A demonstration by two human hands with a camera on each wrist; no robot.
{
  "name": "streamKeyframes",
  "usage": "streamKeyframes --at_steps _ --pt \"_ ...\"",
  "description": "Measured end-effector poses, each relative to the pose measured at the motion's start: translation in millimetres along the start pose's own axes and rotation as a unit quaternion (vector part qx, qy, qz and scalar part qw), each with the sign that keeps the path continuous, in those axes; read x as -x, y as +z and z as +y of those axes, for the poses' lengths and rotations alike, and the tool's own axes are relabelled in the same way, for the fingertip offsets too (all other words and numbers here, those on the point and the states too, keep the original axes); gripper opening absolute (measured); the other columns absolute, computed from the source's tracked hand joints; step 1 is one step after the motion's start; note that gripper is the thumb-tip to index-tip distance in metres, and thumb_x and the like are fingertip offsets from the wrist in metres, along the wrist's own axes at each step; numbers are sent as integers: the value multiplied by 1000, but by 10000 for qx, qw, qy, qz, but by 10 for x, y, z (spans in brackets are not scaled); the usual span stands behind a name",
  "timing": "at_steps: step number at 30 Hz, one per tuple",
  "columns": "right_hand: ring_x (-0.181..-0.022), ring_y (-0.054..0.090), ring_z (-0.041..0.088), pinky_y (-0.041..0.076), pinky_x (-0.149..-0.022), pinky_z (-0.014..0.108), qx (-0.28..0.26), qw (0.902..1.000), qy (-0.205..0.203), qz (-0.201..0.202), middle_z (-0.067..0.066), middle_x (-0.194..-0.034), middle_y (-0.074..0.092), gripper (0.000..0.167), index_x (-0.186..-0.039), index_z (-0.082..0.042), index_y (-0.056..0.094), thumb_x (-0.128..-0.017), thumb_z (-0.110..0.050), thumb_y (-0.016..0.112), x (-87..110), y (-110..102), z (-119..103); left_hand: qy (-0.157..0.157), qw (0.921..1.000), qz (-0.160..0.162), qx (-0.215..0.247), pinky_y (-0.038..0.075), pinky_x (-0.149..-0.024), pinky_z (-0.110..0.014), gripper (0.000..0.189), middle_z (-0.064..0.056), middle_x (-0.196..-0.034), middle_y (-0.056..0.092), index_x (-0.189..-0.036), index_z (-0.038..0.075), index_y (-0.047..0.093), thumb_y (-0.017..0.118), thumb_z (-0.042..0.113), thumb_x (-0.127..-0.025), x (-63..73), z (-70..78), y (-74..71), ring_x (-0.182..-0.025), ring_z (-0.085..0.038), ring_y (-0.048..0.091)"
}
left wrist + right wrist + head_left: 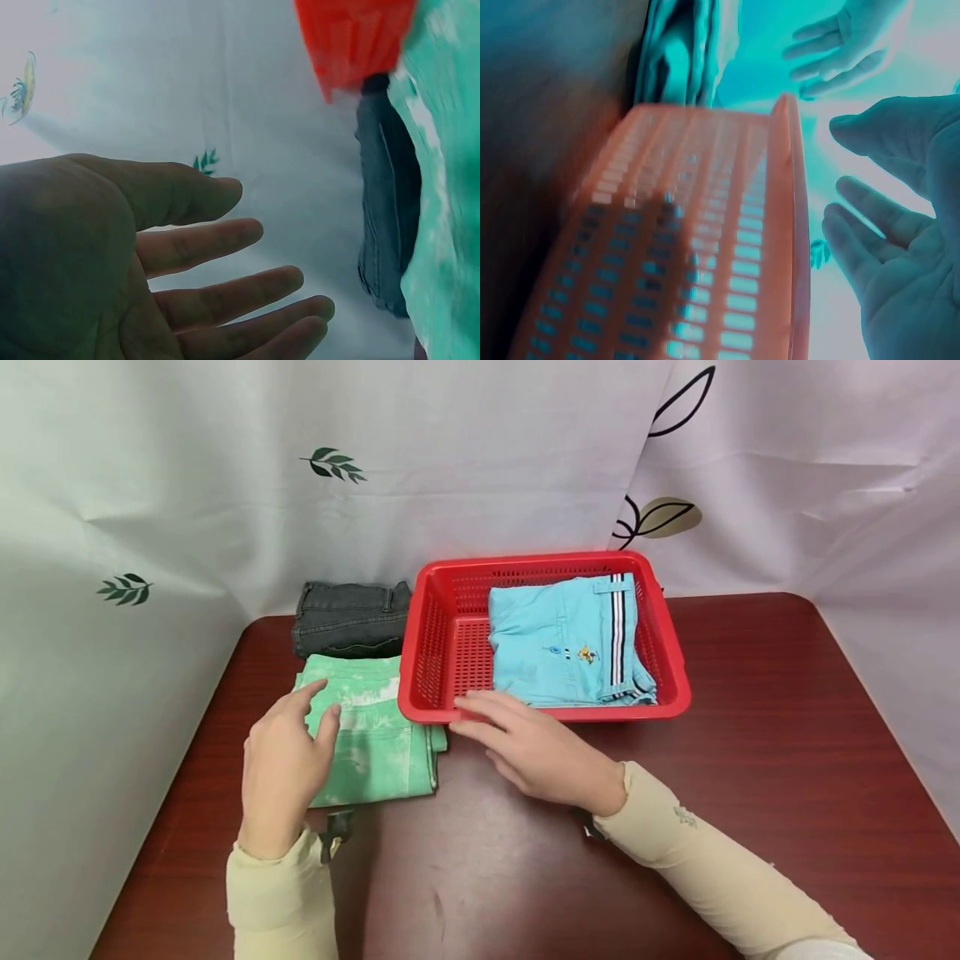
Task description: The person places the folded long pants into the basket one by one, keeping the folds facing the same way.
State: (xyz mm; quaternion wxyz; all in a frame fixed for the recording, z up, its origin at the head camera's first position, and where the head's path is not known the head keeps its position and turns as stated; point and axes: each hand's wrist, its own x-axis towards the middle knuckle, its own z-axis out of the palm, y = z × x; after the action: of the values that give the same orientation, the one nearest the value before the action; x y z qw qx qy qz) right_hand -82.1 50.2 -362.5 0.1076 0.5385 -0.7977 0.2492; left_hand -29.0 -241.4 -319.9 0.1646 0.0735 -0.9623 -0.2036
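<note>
A red plastic basket with slotted walls stands at the back of the table. Folded light-blue shorts with a striped waistband lie in its right part. My right hand hovers at the basket's front rim with fingers extended, holding nothing; whether it touches the rim I cannot tell. To the left, a folded green tie-dyed garment lies on the table, partly under the basket's left edge in view. My left hand is above its left side, fingers spread and nothing held, as the left wrist view also shows.
Folded dark grey jeans lie behind the green garment, beside the basket's left wall. A white curtain with leaf prints hangs close behind the table. The reddish-brown tabletop extends to the right and front.
</note>
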Motion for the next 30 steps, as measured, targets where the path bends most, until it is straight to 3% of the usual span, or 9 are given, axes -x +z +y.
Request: streamKeyframes --at_steps 6,11,20,30 --pt "-137 44 25 34 -115 34 -106 9986 -480 -172 13 -144 52 50 -139 -3 57 -90 -3 69 -82 137 -95 -298 9994 -196 -49 41 -96 -66 44 -28 -137 56 -139 -1 57 60 15 -99 17 -160 7 -119 -51 54" --pt "-132 48 25 33 -115 31 -188 9972 -702 -202 13 -137 57 49 -139 -1 56 -91 1 66 -118 248 -135 -551 9973 -474 -100 38 -99 -67 48 -31 -142 50 -142 -4 52 58 16 -99 41 -298 44 -124 -52 49" --pt "-137 44 28 32 -116 31 -235 9976 -477 -445 14 -143 53 47 -139 -5 57 -92 -1 64 -209 379 -170 -945 9928 -723 -155 33 -103 -67 53 -32 -147 42 -147 -6 45 58 18 -100 137 -516 69 -129 -54 43" --pt "-145 34 28 36 -113 33 -240 9962 -127 -823 18 -155 40 51 -145 -7 51 -95 -8 60 -280 468 -218 -1219 9879 -937 -186 30 -106 -68 61 -35 -149 36 -150 -8 38 56 25 -102 268 -639 92 -134 -54 37"
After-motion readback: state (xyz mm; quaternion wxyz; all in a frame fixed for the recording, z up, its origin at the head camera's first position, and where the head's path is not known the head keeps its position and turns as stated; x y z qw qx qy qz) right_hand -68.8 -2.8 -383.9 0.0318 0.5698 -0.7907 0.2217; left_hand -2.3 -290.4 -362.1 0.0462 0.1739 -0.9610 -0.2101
